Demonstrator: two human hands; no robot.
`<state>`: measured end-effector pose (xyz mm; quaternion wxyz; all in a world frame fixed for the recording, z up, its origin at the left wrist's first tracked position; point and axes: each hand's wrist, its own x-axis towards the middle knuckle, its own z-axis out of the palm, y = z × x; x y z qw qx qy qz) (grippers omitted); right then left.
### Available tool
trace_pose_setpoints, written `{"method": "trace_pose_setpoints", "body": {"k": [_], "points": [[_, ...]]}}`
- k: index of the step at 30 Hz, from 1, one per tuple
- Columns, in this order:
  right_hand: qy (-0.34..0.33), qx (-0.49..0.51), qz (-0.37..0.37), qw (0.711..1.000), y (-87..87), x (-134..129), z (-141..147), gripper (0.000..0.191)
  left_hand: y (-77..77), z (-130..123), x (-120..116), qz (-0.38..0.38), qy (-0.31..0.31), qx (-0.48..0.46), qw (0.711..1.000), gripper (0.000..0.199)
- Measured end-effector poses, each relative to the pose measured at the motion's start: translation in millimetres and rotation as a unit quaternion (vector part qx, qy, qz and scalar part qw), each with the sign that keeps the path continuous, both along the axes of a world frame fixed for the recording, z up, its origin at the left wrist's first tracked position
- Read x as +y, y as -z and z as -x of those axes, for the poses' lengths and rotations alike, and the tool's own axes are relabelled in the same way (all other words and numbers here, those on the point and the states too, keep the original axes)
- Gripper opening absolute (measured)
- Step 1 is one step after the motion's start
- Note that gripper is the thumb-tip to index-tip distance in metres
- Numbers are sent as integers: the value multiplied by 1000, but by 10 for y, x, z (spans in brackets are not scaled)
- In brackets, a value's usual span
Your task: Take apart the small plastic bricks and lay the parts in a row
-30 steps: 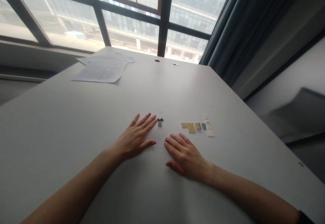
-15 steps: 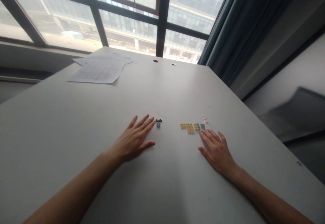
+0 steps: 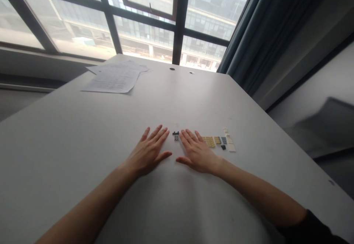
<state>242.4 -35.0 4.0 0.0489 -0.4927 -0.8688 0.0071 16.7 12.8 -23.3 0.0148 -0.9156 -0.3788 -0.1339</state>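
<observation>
My left hand [image 3: 151,150] lies palm down with fingers spread, just left of a small black piece [image 3: 176,133] and a grey studded piece [image 3: 176,138] that look like building bricks. On their other side is my right hand [image 3: 196,151], also flat and open, its fingertips close to them. Tan studded bricks [image 3: 210,142] sit beyond the right hand, which partly hides the leftmost ones. Farther right come a tan-and-grey group [image 3: 217,140], dark grey bricks [image 3: 224,140], a black piece [image 3: 223,147] and white pieces [image 3: 230,144]. Neither hand holds anything.
Printed papers [image 3: 113,78] lie on the far left of the white table [image 3: 155,107]. Two small round fittings, one dark [image 3: 172,69] and one pale [image 3: 191,73], are near its back edge. Behind stand a framed window [image 3: 146,37] and a dark curtain [image 3: 243,48].
My right hand has slid left from the white and grey bricks to beside the black piece, uncovering the black and white pieces at right. My left hand stays flat; the view has shifted slightly.
</observation>
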Motion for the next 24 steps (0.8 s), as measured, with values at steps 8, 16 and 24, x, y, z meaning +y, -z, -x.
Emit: {"method": "trace_pose_setpoints", "body": {"k": [8,16,24], "points": [[-35,-17,30,999,36,194,131,86,8,7,-6,4,9,-1,1000,69],[-26,-45,53,997,13,328,-228,86,-1,-3,-9,9,5,0,1000,69],[12,-74,82,994,-21,457,-952,82,-8,4,-5,9,3,9,1000,69]]}}
